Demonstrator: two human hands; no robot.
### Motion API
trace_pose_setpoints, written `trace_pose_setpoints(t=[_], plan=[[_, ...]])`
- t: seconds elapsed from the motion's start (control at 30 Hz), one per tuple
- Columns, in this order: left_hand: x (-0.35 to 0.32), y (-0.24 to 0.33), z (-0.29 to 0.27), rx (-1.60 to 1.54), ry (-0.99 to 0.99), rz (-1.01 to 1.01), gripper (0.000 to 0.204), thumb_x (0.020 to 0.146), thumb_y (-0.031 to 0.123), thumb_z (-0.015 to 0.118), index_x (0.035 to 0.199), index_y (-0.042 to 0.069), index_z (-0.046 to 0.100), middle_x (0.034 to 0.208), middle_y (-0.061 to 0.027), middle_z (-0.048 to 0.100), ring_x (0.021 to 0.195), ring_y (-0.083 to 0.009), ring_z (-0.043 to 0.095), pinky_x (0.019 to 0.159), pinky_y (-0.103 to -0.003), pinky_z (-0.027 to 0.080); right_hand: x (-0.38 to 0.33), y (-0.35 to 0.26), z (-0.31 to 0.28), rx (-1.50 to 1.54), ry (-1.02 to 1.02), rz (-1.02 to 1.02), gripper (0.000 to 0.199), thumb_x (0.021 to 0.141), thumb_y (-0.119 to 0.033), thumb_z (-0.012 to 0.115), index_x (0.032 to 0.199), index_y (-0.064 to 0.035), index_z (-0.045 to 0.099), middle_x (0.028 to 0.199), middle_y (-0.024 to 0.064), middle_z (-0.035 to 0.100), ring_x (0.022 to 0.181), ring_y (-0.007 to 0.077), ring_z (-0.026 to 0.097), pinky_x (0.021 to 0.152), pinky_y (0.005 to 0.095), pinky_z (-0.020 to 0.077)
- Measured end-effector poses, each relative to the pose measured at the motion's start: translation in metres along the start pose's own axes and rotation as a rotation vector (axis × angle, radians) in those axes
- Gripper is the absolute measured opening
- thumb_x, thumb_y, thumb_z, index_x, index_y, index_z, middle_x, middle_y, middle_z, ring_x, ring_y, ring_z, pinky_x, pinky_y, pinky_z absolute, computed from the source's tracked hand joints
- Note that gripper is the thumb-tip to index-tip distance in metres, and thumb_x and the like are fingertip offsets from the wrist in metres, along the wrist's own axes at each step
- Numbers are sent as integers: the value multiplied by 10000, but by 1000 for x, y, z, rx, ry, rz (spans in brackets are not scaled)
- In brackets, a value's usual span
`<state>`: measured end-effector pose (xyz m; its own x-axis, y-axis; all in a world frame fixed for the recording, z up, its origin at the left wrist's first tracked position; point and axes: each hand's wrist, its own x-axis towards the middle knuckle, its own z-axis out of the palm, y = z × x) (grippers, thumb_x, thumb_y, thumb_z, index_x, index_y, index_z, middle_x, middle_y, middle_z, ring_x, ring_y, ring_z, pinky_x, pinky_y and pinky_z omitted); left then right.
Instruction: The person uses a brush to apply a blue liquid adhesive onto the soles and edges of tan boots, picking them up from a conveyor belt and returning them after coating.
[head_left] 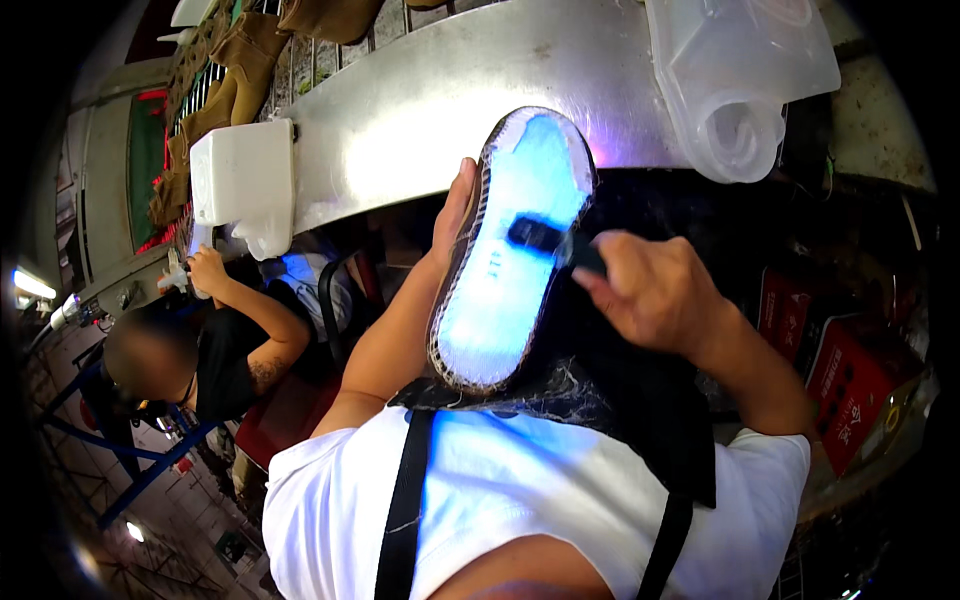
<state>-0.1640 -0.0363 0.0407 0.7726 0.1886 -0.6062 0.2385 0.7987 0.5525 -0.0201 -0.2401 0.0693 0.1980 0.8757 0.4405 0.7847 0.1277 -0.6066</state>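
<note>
Left hand (455, 215) grips the shoe sole (510, 250) by its left edge, bottom up, held mid-scene over the apron. Right hand (650, 290) fingers clenched on a dark brush (545, 238) touching the sole's far half. Best: even strokes, reach the rim, keep sole steady.

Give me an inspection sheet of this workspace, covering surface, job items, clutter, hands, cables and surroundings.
Surface: curved metal bench, scuffed, lit bluish near the shoe.
Job's things: shoe sole held bottom-up, glowing blue-white; dark brush laid across it.
Clutter: clear plastic jug and white plastic container on the bench; red boxes at the right.
Grippers: left hand steadies the sole's edge; right hand has its grip on the brush.
Cables: nothing seen.
Surroundings: tan boots on a rack behind the bench; another person seated at the left; dark apron over a white shirt.
</note>
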Motion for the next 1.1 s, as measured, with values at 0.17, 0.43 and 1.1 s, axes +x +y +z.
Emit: trace_pose_setpoints(t=[0.17, 0.43, 1.1], plan=[[2, -1, -19, -11, -136, -73, 930, 973, 781, 272, 1531, 51, 412, 1376, -209, 587, 1203, -340, 621, 1018, -472, 525, 4, 20, -12, 1, 88, 60, 557, 890, -140, 740, 1422, -75, 588, 790, 75, 588, 579, 170, 589, 506, 297, 537], [-1, -4, -9, -154, 9, -67, 887, 991, 750, 296, 1517, 49, 430, 1375, -211, 589, 1193, -334, 626, 1024, -466, 521, -12, -26, -3, 196, -66, -44, 411, 973, -246, 672, 1354, -93, 663, 902, 114, 664, 589, 187, 531, 422, 291, 466], [7, -5, -17, -163, -25, -53, 890, 990, 749, 307, 1514, 41, 436, 1358, -221, 600, 1157, -329, 649, 979, -446, 548, -7, 7, 5, 148, -45, -175, 398, 1028, -258, 585, 1379, -75, 627, 948, 139, 716, 562, 169, 537, 456, 272, 492]])
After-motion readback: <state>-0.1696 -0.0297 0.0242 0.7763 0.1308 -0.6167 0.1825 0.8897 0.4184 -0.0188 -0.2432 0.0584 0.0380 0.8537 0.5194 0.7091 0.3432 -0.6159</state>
